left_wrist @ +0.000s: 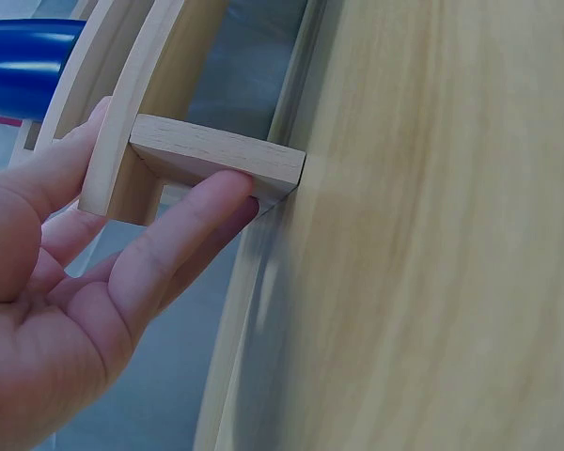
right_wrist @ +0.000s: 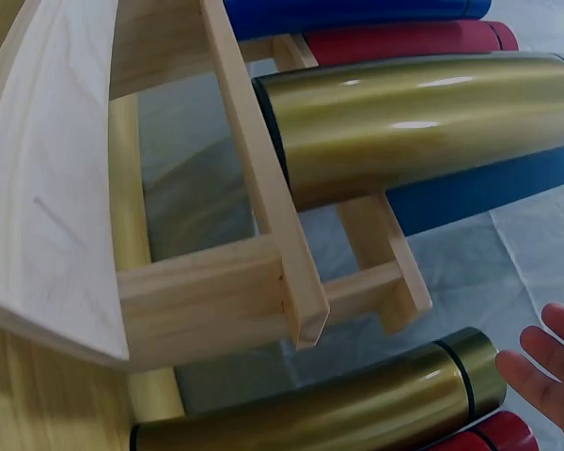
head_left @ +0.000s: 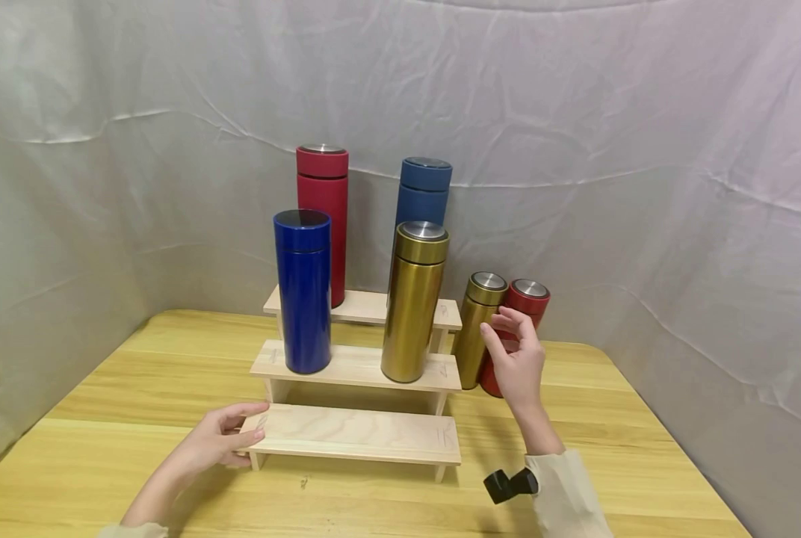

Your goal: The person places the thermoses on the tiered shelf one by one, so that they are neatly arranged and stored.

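Observation:
A three-step wooden display stand [head_left: 360, 433] stands on the table. At the left end of its lowest step, my left hand [head_left: 215, 441] grips the board, with fingers against the leg [left_wrist: 216, 155] in the left wrist view. On the middle step stand a shiny blue thermos [head_left: 304, 299] and a gold thermos [head_left: 414, 314]. A red thermos [head_left: 323, 164] and a matte blue thermos [head_left: 426, 183] are upright on the top step. My right hand [head_left: 518, 359], fingers loosely bent and holding nothing, is by a second gold thermos [head_left: 477, 321] and a second red thermos [head_left: 528, 299] right of the stand.
The yellow wood-grain table [head_left: 602, 463] extends around the stand. Grey cloth [head_left: 575, 97] hangs behind and at both sides. A black wrist camera [head_left: 508, 486] is on my right sleeve. The lowest step's top is bare.

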{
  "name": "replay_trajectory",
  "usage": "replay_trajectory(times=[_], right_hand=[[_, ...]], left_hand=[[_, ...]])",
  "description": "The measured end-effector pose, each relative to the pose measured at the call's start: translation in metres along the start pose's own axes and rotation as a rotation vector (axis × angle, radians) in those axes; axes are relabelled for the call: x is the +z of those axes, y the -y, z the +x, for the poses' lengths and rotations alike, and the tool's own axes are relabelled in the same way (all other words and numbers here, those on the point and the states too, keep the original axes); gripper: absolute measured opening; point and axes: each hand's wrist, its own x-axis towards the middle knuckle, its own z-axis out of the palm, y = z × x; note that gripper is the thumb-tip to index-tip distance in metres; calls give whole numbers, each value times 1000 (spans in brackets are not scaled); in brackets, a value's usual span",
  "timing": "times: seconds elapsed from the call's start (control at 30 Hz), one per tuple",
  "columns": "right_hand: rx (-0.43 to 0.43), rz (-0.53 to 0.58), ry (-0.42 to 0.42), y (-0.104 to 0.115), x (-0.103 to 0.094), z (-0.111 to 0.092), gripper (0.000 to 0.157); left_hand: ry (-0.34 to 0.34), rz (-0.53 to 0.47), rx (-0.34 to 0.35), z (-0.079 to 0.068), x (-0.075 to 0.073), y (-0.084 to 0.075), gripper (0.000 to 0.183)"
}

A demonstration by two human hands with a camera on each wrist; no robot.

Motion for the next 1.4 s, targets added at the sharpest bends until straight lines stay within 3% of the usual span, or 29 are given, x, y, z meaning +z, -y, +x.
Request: replay_trajectory(times=[0.5, 0.93, 1.17, 1.27, 1.4], right_hand=[[43, -57, -94, -24, -20, -1, 27], [17, -134, -213, -90, -32, 7, 26], [-9, -171, -275, -101, -29, 13, 36], [4, -160, -271, -94, -26, 15, 45], [50, -141, -232, -105, -25, 18, 60]], left_hand=[[14, -27, 4, 0, -1, 1, 59], [22, -27, 13, -2, 0, -2, 58], [16, -18, 14, -2, 0, -3, 58], [17, -17, 16, -2, 0, -3, 59], [17, -19, 14, -2, 0, -3, 59]])
